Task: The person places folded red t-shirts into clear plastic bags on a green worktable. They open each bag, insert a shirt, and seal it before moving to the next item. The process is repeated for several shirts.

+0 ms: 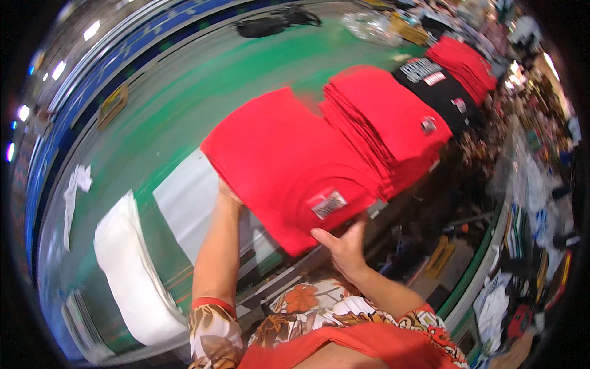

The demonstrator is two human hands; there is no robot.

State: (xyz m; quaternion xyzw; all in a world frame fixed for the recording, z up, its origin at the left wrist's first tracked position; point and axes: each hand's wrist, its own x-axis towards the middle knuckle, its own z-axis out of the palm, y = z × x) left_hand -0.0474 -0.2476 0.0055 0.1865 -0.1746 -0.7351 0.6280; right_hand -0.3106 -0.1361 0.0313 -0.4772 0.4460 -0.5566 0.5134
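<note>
A folded red T-shirt (270, 154) with a light label at its neckline is held between my two hands. My left hand (228, 192) grips its left edge, with most of the fingers hidden beneath the cloth. At its near right corner, my right hand (345, 247) has the thumb on top and the fingers partly hidden below. Just to the right lies a stack of folded red T-shirts (393, 114), which the held shirt's far right side meets or overlaps. Partly under the held shirt is a flat pale grey sheet (187, 194).
Left of my arm lies a white folded stack (132, 270) on the green tabletop (160, 135). Beyond the red stack are black folded shirts (430, 77) and more red ones (464, 61). A black object (264, 26) and clear plastic (372, 27) lie along the far side.
</note>
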